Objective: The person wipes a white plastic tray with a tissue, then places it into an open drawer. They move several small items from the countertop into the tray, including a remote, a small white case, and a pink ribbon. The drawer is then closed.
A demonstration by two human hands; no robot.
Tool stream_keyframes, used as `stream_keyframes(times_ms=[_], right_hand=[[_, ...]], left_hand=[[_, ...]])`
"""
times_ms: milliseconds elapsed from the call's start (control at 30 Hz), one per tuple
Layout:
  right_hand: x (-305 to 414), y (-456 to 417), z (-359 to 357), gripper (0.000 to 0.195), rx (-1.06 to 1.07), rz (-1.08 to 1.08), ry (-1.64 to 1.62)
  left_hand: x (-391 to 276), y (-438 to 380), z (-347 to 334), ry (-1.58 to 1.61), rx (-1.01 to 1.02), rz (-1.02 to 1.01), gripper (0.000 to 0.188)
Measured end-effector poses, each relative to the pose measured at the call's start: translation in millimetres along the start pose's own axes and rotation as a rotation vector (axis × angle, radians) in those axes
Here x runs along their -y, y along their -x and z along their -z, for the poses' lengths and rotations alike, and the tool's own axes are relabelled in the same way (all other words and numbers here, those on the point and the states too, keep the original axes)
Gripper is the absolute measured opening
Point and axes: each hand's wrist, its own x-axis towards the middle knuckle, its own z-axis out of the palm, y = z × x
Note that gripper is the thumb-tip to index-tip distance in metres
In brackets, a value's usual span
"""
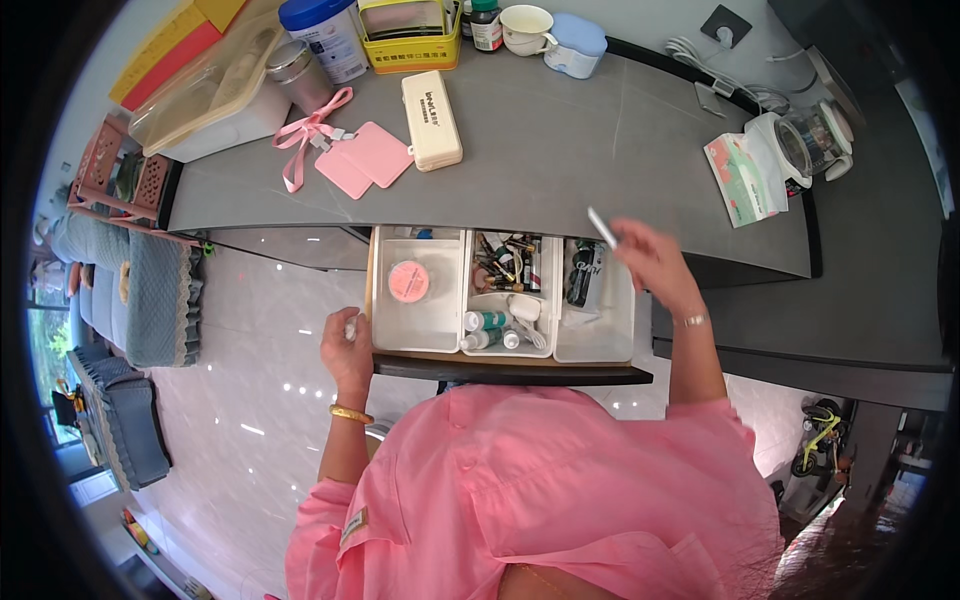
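My right hand (654,262) is raised over the drawer's right end and pinches a slim white stick-like object (602,228), slightly blurred. At the drawer's left side, my left hand (347,352) curls around a small whitish thing (351,328), mostly hidden by the fingers. Below me the open drawer (513,369) holds white plastic organizer trays. In the left tray (442,315) sits a round pink-lidded container (409,281). Lipsticks and other cosmetic tubes (506,261) fill the middle tray's back part; small bottles (486,321) and a white charger with cable (527,315) lie in front. Black items in clear packaging (583,274) are in the right tray (596,341).
On the grey desktop (555,150) lie a cream case (432,121) and pink card holders (365,159) with a lanyard. A tissue pack (746,180) leans by a glass-jugged appliance (806,142) at right. Containers, a yellow tin (412,54) and a cup (526,30) line the back.
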Motion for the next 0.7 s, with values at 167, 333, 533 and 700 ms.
stream_keyframes(times_ms=[167,333,533,700], right_hand=[[-38,47,-12,0.046,-0.071,-0.326,0.04],[-82,29,-31,0.044,-0.168,-0.217,0.726],[-105,-15,-43,0.032,-0.162,-0.208,0.948],[-103,-6,-46,0.026,-0.306,0.009,0.95]], left_hand=[[1,-2,-1,-0.037,0.017,-0.034,0.014],[5,-3,0,-0.057,0.032,-0.048,0.014],[2,-3,1,-0.062,0.038,-0.052,0.014],[-5,-2,3,-0.061,0.053,0.01,0.014]])
